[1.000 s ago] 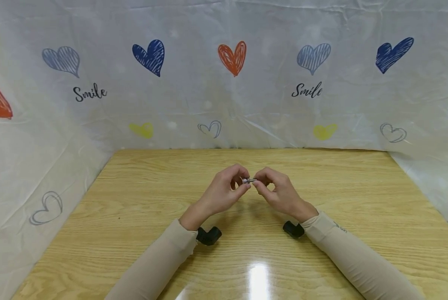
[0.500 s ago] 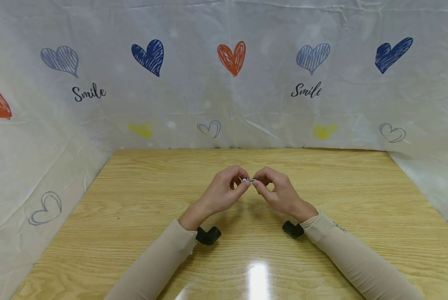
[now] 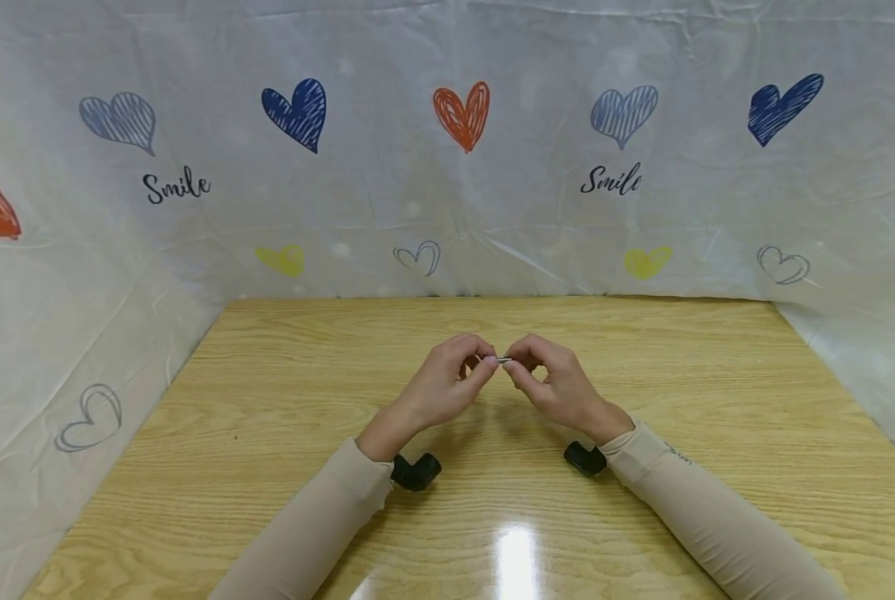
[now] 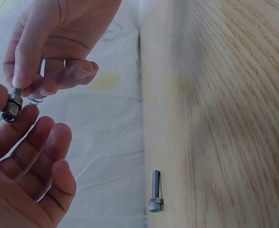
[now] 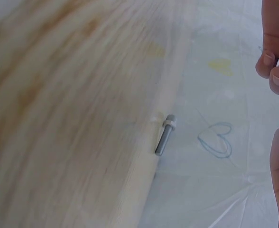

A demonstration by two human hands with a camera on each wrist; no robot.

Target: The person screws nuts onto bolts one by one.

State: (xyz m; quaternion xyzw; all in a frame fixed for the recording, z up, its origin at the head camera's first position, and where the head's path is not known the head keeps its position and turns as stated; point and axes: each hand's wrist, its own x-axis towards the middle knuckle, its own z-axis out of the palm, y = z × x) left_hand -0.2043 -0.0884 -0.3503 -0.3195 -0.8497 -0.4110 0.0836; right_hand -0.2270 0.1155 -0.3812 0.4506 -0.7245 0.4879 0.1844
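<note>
Between my two hands is a silver socket-head bolt (image 3: 503, 360) with a nut (image 4: 15, 98) on it close under the head, held level over the table. My left hand (image 3: 447, 383) pinches it at the nut and head with thumb and forefinger, its other fingers loosely curled in the left wrist view. The thumb and forefinger of my right hand (image 3: 560, 387) pinch the far end of the shank. A second bolt (image 4: 155, 190) with a nut near its head lies on the table, seen in both wrist views and hidden from the head view.
The wooden table (image 3: 305, 358) stretches out below, backed and flanked by a white sheet (image 3: 530, 208) printed with hearts and "Smile". Black wrist mounts (image 3: 417, 472) stick out below both beige sleeves.
My left thumb and forefinger have shifted over the bolt's head and nut, so only a short length of shank shows between the hands now. The right hand stays nearly still.
</note>
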